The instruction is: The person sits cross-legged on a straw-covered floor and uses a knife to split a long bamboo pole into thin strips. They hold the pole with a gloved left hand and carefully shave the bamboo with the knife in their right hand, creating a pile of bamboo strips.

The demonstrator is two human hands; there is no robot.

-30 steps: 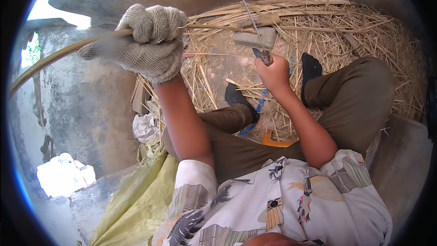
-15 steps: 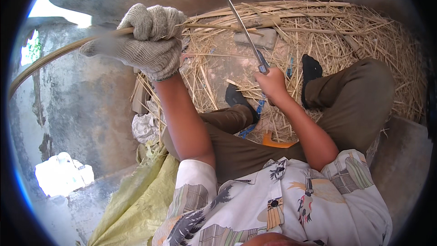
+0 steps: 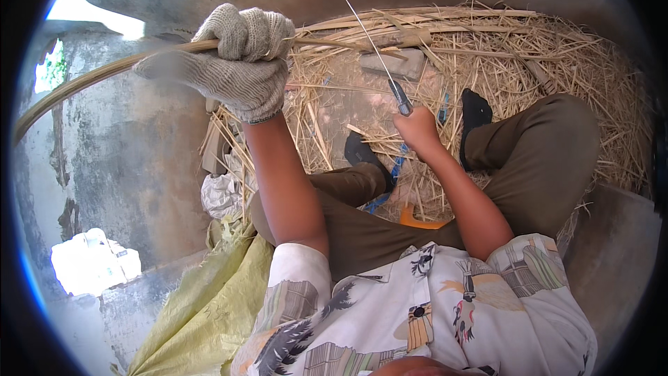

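My left hand (image 3: 243,59), in a grey knitted glove, is wrapped round a long bent cane (image 3: 104,72). The cane arcs from the far left edge into the glove, and its thinner end comes out on the right over the straw. Bare, my right hand (image 3: 417,131) grips a knife (image 3: 399,94) by its dark handle. Its long thin blade points up and slightly left, nearly edge-on, and crosses the cane's right end in the picture; whether they touch I cannot tell.
Straw and split strips (image 3: 543,56) lie over the ground at the right and back. A brick-like block (image 3: 396,64) sits near the blade. Between my legs lies an orange piece (image 3: 417,217). A yellow-green sack (image 3: 216,299) is at my left, beside a stained wall (image 3: 125,146).
My gloved hand has shifted slightly right with the cane. The knife has turned so its blade shows narrower, its tip a little lower. My right hand has moved slightly.
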